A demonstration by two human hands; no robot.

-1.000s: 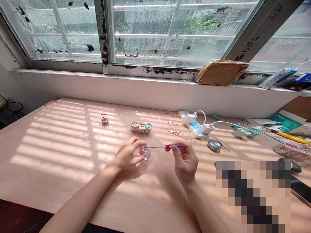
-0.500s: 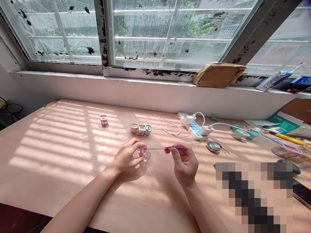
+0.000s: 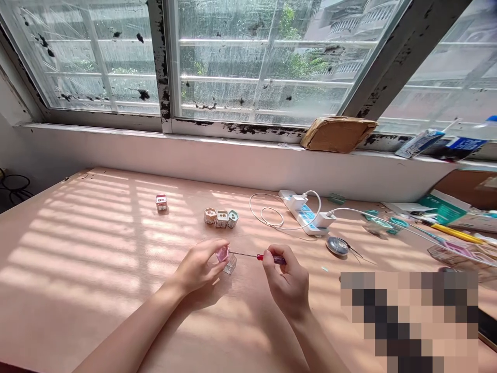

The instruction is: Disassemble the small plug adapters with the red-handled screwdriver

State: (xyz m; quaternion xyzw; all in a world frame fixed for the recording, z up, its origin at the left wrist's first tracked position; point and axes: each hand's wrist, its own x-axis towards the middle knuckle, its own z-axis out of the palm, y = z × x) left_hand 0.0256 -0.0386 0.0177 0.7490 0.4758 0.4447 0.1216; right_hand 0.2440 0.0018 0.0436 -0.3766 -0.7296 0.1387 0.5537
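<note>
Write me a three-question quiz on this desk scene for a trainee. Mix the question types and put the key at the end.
1. True or false: the right hand grips the screwdriver by its handle.

2. What does the left hand hold?
A) a white cable
B) a pink piece
C) a yellow stick

3. Fill in the number: ____ small two-holed blocks stand grouped side by side, left of the power strip.

Key: 1 true; 2 B; 3 three.
</note>
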